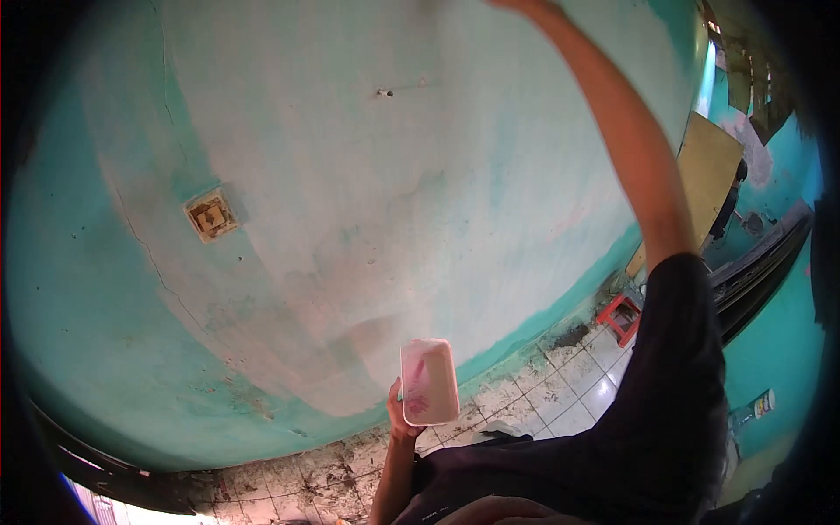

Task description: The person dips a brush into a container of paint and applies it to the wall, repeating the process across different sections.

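My left hand (401, 409) grips a rectangular plastic paint tray (444, 385) low in front of my body. Smears of pink paint show on the tray's inside. My right arm (612, 114) reaches up along the wall, and my right hand (516, 3) is cut off by the top edge, with its fingers out of sight. Near it at the top is a blurred dark shape that I cannot make out. The wall (350, 201) before me is turquoise, with broad streaks of pale pinkish-white paint over its middle.
A square wall box (211, 215) is set in the wall at left, and a small fitting (383, 93) sticks out higher up. Dirt litters the tiled floor (516, 394). To the right are a red stool (621, 317), a leaning board (707, 166) and a jar (754, 408).
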